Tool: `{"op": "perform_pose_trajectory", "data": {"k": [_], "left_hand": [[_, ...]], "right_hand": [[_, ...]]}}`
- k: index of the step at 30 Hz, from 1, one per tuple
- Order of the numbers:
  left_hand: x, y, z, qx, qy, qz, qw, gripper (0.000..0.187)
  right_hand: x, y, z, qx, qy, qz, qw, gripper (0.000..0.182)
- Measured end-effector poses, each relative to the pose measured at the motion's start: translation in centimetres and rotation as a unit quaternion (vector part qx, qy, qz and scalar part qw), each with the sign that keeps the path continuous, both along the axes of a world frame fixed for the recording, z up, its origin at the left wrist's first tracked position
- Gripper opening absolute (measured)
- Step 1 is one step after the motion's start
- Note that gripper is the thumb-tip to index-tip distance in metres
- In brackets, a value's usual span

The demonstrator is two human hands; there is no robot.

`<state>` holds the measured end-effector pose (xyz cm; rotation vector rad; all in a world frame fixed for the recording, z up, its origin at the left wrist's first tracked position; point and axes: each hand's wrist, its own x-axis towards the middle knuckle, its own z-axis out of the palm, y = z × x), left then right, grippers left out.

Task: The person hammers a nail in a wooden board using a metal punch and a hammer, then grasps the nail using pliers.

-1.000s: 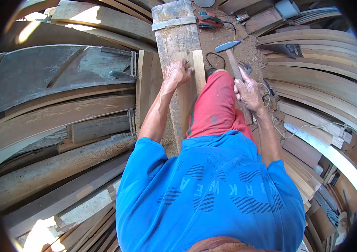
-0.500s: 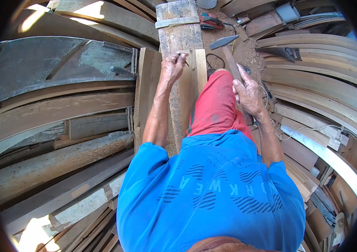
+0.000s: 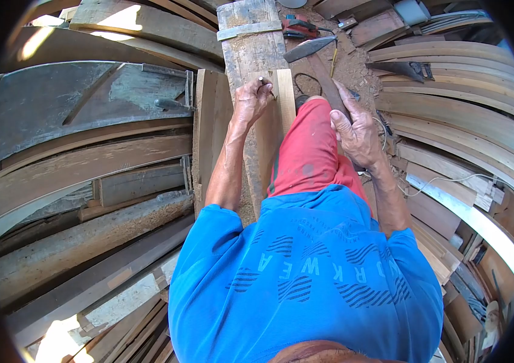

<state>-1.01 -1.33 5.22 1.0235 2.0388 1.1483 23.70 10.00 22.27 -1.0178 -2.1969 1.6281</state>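
A wooden-handled hammer [image 3: 325, 75] is in my right hand [image 3: 357, 130], its long metal head up near the workbench's right side. Between the fingers of my left hand [image 3: 252, 100] is a small dark metal tool [image 3: 262, 80], thin like a punch or nail; its exact kind is unclear. That hand rests over a light wooden board [image 3: 286, 100] lying on the worn plank bench [image 3: 248, 54]. Another board [image 3: 213, 100] lies left of my left forearm.
A red power tool [image 3: 298, 26] lies on the dusty ground beyond the bench. At the right, a handsaw [image 3: 401, 71] rests by stacked curved planks [image 3: 450, 91]. More timber [image 3: 87, 142] is piled at the left. A white cable [image 3: 444, 179] runs over the right-hand wood.
The hammer head has moved left and slightly up, closer to the bench. My left hand has turned a little, and the small tool's top now shows more clearly.
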Motion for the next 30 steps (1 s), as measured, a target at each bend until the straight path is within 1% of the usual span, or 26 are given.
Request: {"op": "perform_pose_trajectory", "data": {"k": [3,6,8,9,10,13,16,19,20,22,23,24,26,27,28,30], "left_hand": [[0.2,0.3,0.7,0.022,0.046,-0.031,0.998,0.008],[0.4,0.1,0.5,0.055,0.089,-0.053,0.993,0.006],[0.6,0.2,0.0,0.095,0.119,-0.058,0.987,0.006],[0.7,0.3,0.2,0.092,0.111,-0.057,0.988,0.005],[0.9,0.1,0.5,0.086,0.102,-0.055,0.99,0.005],[1.1,0.3,0.7,0.097,0.095,-0.053,0.989,0.005],[1.3,0.4,1.1,0.099,0.082,-0.047,0.991,0.002],[1.1,0.6,1.6,0.078,0.086,-0.047,0.992,0.003],[1.1,0.5,1.5,0.067,0.091,-0.045,0.993,0.004],[0.9,0.6,0.5,0.078,0.09,-0.046,0.992,0.006],[0.9,0.5,-0.1,0.082,0.087,-0.044,0.992,0.006],[1.3,0.3,0.3,0.08,0.075,-0.038,0.993,0.007],[1.2,0.7,1.4,0.083,0.06,-0.037,0.994,0.009],[1.1,0.9,1.4,0.075,0.071,-0.04,0.994,0.009],[1.0,0.8,1.1,0.068,0.082,-0.041,0.993,0.01],[0.7,0.7,0.4,0.044,0.104,-0.049,0.992,0.013]], "right_hand": [[-0.8,0.3,0.8,0.084,-0.012,0.036,0.996,0.059],[-1.8,0.2,-0.8,0.185,0.013,0.062,0.981,0.058],[-1.9,0.8,-1.1,0.204,-0.1,0.129,0.965,0.058],[-2.0,1.2,-1.3,0.211,-0.156,0.162,0.951,0.058],[-1.8,1.6,-2.2,0.211,-0.157,0.177,0.948,0.058],[-1.7,1.6,-1.6,0.215,-0.043,0.131,0.967,0.058],[-2.5,0.5,0.5,0.195,0.094,0.041,0.976,0.059],[-3.3,0.6,-0.7,0.243,0.026,0.086,0.966,0.057],[-3.2,1.9,0.0,0.154,-0.273,0.193,0.93,0.054],[-2.4,2.2,-1.9,0.173,-0.087,0.129,0.973,0.053],[-2.0,2.2,-2.8,0.178,0.005,0.098,0.979,0.052],[-2.4,1.5,-1.7,0.21,0.061,0.058,0.974,0.053],[-2.3,0.4,-2.8,0.171,0.021,0.058,0.983,0.053],[-2.4,0.4,-2.7,0.156,0.005,0.056,0.986,0.054],[-2.7,1.8,-1.7,0.115,-0.19,0.169,0.96,0.054],[-2.4,2.1,-1.8,0.102,-0.108,0.147,0.978,0.057]]}}
